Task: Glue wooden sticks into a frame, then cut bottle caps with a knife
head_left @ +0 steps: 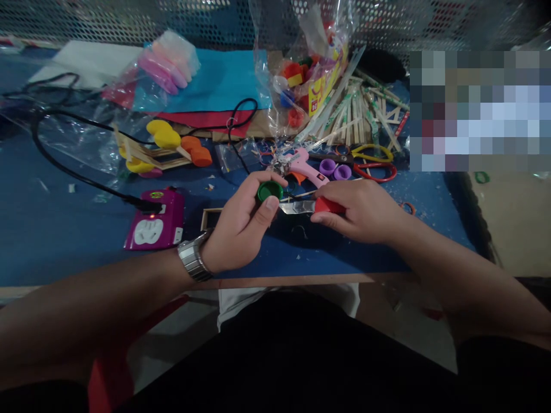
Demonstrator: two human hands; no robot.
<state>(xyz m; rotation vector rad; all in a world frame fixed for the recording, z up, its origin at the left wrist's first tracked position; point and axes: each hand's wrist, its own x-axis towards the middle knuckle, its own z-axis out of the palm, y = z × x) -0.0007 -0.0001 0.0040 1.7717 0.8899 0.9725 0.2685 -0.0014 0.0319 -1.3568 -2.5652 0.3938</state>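
Observation:
Between the thumb and fingers of my left hand [247, 221] is a green bottle cap [270, 192], its hollow side facing up. My right hand [359, 209] is closed round the red handle of a utility knife [299, 207]. The knife's blade points left, and its tip is at the cap's lower right edge, close to my left thumb. I cannot tell whether the blade cuts into the cap. Just beyond my hands lies a pink glue gun [305, 166], beside two purple caps [334, 169] and a pair of scissors [374, 163] with yellow and red handles.
A purple power socket box [155, 221] with a black cable stands at left. Behind it sits a stick frame [163, 155] with yellow and orange caps. Wooden sticks [350, 115], a bag of caps [301, 80] and blue sheets [215, 80] lie at the back.

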